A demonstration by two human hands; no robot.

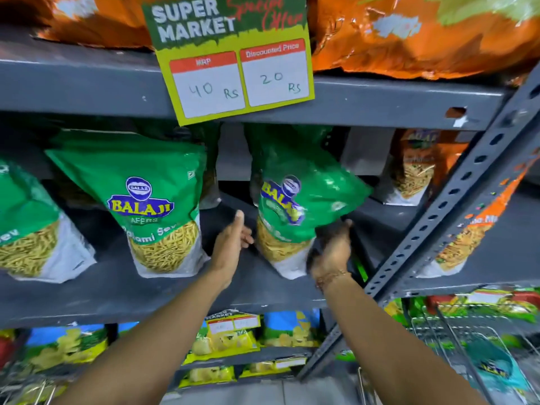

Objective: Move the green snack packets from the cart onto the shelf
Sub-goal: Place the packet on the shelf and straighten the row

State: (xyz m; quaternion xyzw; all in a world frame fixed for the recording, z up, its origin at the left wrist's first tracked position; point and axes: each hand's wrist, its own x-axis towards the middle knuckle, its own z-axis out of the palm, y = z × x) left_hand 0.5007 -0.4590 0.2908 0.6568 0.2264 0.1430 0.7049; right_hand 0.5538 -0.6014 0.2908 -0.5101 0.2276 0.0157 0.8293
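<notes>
A green snack packet (295, 200) stands tilted on the grey shelf (122, 290), blurred from motion. My right hand (333, 252) grips its lower right side from underneath. My left hand (230, 244) is open just left of the packet's bottom, thumb up, fingers close to its edge. Two more green packets stand on the same shelf: one (149, 203) in the middle left and one (26, 226) cut off by the left edge. The wire cart (467, 340) shows at the lower right with packets in it.
A yellow-green price sign (233, 62) hangs from the shelf above. Orange packets lie on the top shelf (409, 33) and stand at the right (418, 168). A slanted perforated grey upright (455, 211) crosses at the right. Yellow and blue packets (228, 337) fill the lower shelf.
</notes>
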